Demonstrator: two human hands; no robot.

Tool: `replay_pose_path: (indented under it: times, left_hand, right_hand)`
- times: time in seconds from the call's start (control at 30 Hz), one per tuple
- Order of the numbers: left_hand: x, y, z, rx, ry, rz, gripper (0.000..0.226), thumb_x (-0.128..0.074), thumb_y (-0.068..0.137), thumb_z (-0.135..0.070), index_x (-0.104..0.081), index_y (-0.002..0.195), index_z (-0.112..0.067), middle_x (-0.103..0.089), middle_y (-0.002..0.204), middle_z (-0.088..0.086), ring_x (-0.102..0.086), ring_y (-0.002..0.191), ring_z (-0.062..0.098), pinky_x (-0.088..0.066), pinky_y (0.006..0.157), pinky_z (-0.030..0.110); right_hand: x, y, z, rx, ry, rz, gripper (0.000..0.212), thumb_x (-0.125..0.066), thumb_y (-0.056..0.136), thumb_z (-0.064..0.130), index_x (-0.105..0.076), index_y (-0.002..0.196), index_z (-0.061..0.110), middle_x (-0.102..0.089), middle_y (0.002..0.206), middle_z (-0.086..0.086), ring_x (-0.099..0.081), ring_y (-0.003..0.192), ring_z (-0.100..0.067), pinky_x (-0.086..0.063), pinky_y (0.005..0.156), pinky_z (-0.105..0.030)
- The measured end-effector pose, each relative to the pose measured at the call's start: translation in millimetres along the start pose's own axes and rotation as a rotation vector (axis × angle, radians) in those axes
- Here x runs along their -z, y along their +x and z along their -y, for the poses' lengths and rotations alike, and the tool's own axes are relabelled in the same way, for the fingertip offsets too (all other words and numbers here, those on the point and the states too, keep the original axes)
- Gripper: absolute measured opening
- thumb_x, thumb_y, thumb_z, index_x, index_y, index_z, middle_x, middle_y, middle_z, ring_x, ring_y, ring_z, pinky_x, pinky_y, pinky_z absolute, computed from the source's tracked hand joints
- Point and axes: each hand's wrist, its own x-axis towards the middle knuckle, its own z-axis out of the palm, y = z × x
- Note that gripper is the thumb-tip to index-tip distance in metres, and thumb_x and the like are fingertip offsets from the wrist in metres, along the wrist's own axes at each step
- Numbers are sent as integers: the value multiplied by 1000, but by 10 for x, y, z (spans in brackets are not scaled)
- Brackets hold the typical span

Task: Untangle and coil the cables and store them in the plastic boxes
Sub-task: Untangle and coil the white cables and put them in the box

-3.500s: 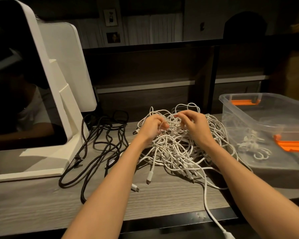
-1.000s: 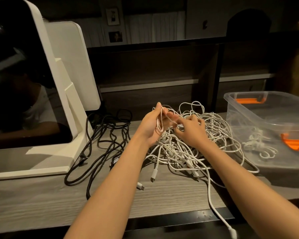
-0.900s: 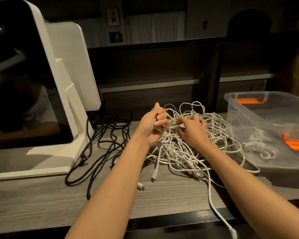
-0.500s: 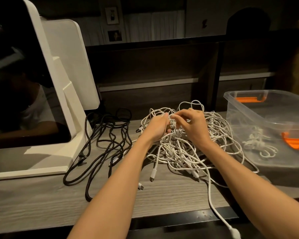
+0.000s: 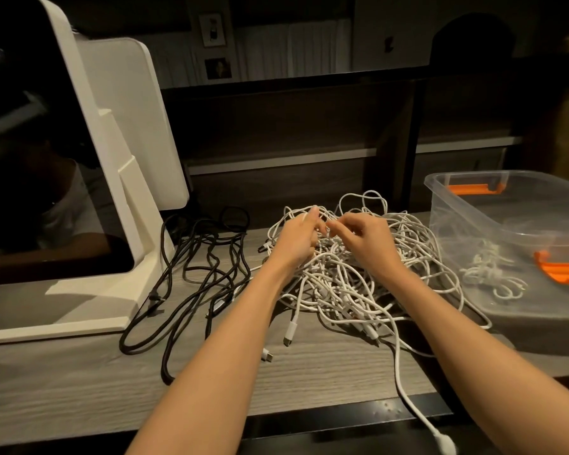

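Note:
A big tangle of white cables (image 5: 349, 290) lies in the middle of the wooden desk (image 5: 79, 389). Both hands sit on top of its far side, fingertips almost meeting. My left hand (image 5: 298, 239) has its fingers curled round white strands. My right hand (image 5: 363, 244) pinches a thin white strand between thumb and fingers. One white cable trails off the front edge and ends in a plug (image 5: 444, 444). At the right stands a clear plastic box (image 5: 493, 198) with orange latches; a coiled white cable (image 5: 490, 274) lies inside it.
A loose bunch of black cables (image 5: 191, 274) lies left of the white tangle. A large white-framed monitor on a stand (image 5: 119, 178) fills the left side. A dark shelf unit (image 5: 309, 126) runs behind the desk.
Both hands dropped from a raised hold back onto the top of the white tangle and keep working strands there. The pile has shifted only slightly.

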Motion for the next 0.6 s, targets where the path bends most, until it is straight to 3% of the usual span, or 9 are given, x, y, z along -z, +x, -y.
replay_pose_path:
  times: [0.07, 0.13, 0.2, 0.27, 0.33, 0.43, 0.5, 0.6]
  left_hand:
    - [-21, 20, 17, 2, -60, -156, 40, -33, 106, -35, -65, 94, -15, -39, 57, -7, -31, 44, 3, -28, 43, 17]
    - [-25, 27, 12, -2, -167, -229, 39, -32, 106, -34, -66, 111, -15, -54, 74, -3, -45, 58, 4, -39, 53, 18]
    - [-5, 24, -14, 15, -344, -170, 41, -29, 107, -34, -65, 108, -17, -66, 98, -1, -60, 88, 7, -48, 79, 23]
    - [15, 6, -49, 65, -571, -70, 45, -27, 107, -34, -64, 92, -14, -71, 92, 2, -66, 95, 12, -48, 90, 29]
    - [22, -24, -89, 139, -720, -16, 46, -29, 106, -35, -56, 76, -12, -63, 66, 2, -67, 71, 13, -51, 80, 30]
    - [56, -57, -131, 262, -939, -21, 48, -33, 105, -37, -45, 64, -15, -36, 45, -6, -37, 35, 5, -46, 49, 19]
    - [101, -34, -124, 331, -1040, -14, 55, -32, 104, -45, -41, 57, -16, -31, 42, -7, -27, 30, 4, -30, 34, 14]
    - [119, -3, -98, 356, -992, -22, 56, -26, 104, -48, -37, 59, -17, -29, 42, -6, -25, 31, 5, -21, 32, 15]
  right_hand:
    - [-6, -4, -14, 10, -124, 79, 25, -56, 91, 42, -70, 86, 22, -62, 70, 13, -50, 68, -3, -38, 81, -32]
    - [-27, -8, -53, -17, -262, 155, 19, -56, 92, 40, -68, 92, 25, -62, 81, 15, -46, 83, -5, -30, 95, -38]
    - [-47, -5, -84, -64, -308, 165, 7, -58, 92, 35, -63, 94, 31, -60, 86, 17, -45, 99, -11, -27, 101, -41]
    - [-51, -3, -80, -116, -344, 138, 4, -58, 91, 30, -60, 94, 33, -60, 90, 16, -42, 111, -16, -25, 100, -40]
    - [-48, -3, -79, -151, -417, 110, 8, -58, 91, 30, -63, 97, 31, -64, 99, 9, -41, 115, -18, -25, 97, -39]
    - [-46, -6, -86, -163, -501, 73, 13, -57, 93, 31, -63, 105, 30, -63, 95, 7, -42, 114, -19, -26, 94, -39]
    - [-65, -11, -90, -141, -505, 35, 16, -53, 95, 31, -61, 108, 27, -63, 97, 7, -42, 114, -19, -25, 96, -39]
    - [-52, 2, -92, -127, -340, -49, 21, -47, 98, 33, -62, 110, 24, -63, 106, 6, -41, 112, -16, -22, 96, -37]
